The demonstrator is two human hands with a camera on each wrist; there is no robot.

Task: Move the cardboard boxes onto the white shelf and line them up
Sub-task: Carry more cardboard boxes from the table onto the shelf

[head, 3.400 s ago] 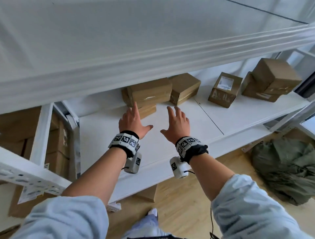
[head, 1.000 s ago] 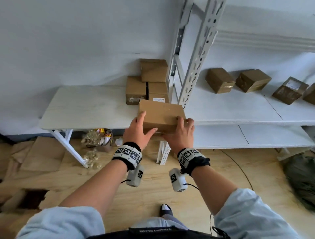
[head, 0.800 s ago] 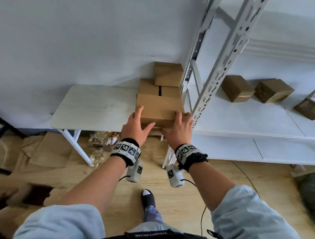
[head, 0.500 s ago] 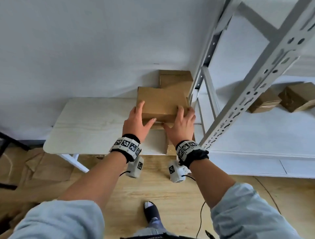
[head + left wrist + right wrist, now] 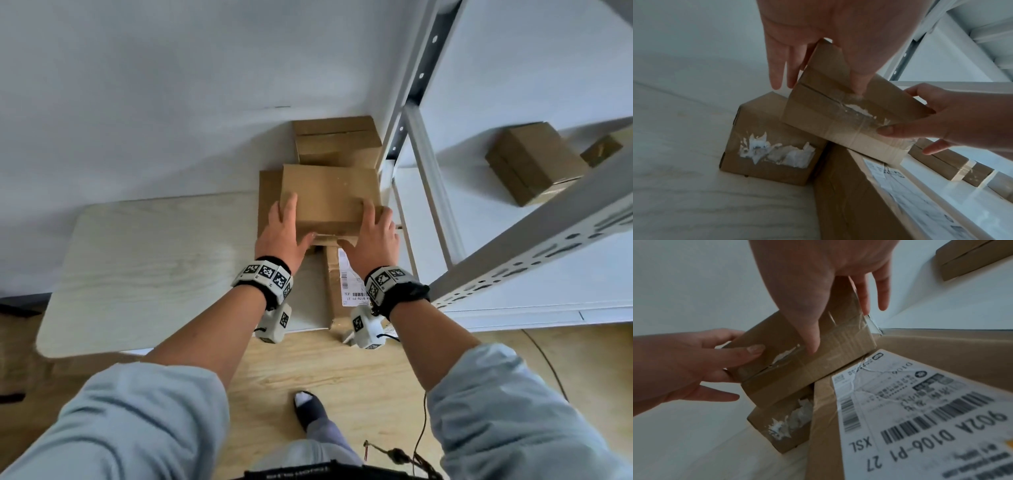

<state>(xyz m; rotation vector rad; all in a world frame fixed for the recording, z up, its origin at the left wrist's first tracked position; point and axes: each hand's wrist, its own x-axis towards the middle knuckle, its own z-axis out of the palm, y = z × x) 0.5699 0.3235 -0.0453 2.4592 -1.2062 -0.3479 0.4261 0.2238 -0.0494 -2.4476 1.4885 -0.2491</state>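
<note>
I hold a plain cardboard box with both hands, over a stack of boxes at the right end of a pale table. My left hand grips its left end, fingers on top and thumb on the taped front face. My right hand grips the right end the same way. In the left wrist view the box is tilted, its low edge near a large labelled box. The white shelf stands to the right, with a cardboard box on it.
Under the held box lie a box with a torn label, the large box with a shipping label and a further box against the wall. The shelf's perforated white posts run close to my right hand. A wooden floor lies below.
3.4 s ago both hands were open and empty over the shelf. Over the last second they have carried the box from the table's front edge to above the stack.
</note>
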